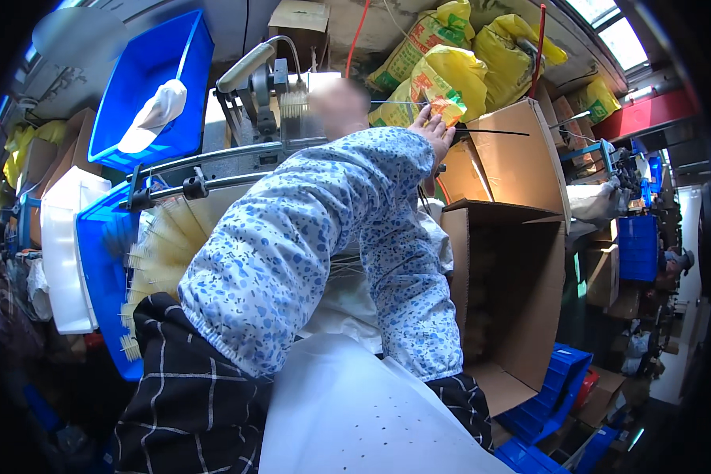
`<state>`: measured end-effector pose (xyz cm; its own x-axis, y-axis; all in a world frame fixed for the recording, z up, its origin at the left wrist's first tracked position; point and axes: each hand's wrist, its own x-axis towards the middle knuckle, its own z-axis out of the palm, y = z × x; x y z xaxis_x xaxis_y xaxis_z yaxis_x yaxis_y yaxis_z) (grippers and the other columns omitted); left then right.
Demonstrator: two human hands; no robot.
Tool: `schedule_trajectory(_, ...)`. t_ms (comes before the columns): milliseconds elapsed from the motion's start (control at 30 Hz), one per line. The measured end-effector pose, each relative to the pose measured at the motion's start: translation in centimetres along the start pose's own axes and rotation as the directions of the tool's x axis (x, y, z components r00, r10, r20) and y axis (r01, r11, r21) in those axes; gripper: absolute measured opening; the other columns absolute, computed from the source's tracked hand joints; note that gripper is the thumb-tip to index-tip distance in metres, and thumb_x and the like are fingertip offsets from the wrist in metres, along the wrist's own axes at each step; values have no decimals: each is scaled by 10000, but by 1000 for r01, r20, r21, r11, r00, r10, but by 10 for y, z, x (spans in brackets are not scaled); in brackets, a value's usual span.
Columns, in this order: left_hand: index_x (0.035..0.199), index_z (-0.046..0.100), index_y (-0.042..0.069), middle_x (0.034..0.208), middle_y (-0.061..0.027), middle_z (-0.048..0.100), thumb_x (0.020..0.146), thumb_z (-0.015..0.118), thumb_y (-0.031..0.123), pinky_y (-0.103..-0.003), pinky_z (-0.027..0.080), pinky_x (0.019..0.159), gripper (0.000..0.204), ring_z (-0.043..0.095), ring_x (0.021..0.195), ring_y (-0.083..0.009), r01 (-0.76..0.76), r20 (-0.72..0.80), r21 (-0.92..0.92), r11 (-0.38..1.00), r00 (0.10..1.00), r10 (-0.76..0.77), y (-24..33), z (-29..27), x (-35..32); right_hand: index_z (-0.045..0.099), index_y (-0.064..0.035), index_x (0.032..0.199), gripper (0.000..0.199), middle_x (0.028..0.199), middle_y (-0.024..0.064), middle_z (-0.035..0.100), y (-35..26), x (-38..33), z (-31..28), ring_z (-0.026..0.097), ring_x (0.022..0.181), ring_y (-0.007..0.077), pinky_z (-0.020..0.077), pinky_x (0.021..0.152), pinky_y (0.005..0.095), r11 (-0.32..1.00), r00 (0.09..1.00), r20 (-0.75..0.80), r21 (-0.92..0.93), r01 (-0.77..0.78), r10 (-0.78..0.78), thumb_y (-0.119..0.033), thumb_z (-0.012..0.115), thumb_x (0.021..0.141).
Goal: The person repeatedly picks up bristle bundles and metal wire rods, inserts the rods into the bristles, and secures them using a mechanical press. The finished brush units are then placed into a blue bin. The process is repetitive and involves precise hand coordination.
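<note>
My left hand (pixel 434 133), in a white sleeve (pixel 265 237) with blue spots, is stretched out to the upper right. Its fingers are extended and apart beside a thin dark rod (pixel 494 132). Behind the fingertips is a yellow and orange sack (pixel 448 79). My right sleeve (pixel 411 292) runs up beneath the left one, which hides much of that forearm. A smeared skin-toned patch (pixel 340 109) lies by the bench machine (pixel 261 91); whether it is my right hand is unclear. Pale bristles (pixel 296 107) stand in the machine beside this patch.
Pale bristled pieces (pixel 166 257) fan out over a blue crate (pixel 103 265) on the left. Behind it, a larger blue bin (pixel 146 103) holds a white cloth (pixel 154 118). An open cardboard box (pixel 482 300) stands close on the right. A metal rail (pixel 237 162) crosses before the machine.
</note>
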<state>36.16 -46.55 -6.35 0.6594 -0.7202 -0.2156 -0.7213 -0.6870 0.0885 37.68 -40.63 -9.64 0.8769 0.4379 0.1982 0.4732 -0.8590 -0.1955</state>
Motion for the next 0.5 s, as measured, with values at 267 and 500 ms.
schedule_trajectory(267,1298,273,-79,1163,-155,495,479,792,440,-393,220,1048,1099,442,1148,-249,3,-55,81,997,998,1,7,-2,11,543,-252,1068,264,1082,58,506,-2,4,-1,407,1113,208,284,946,380,999,999,19,-27,-31,31,-157,439,845)
schedule_trajectory(500,1222,342,-90,1046,-142,547,524,751,377,-335,276,997,934,510,1035,-243,33,-101,37,999,994,-29,10,4,21,403,-239,1247,495,1170,69,432,9,-6,9,319,1192,248,187,1025,475,976,961,-247,-141,-165,127,-238,573,782)
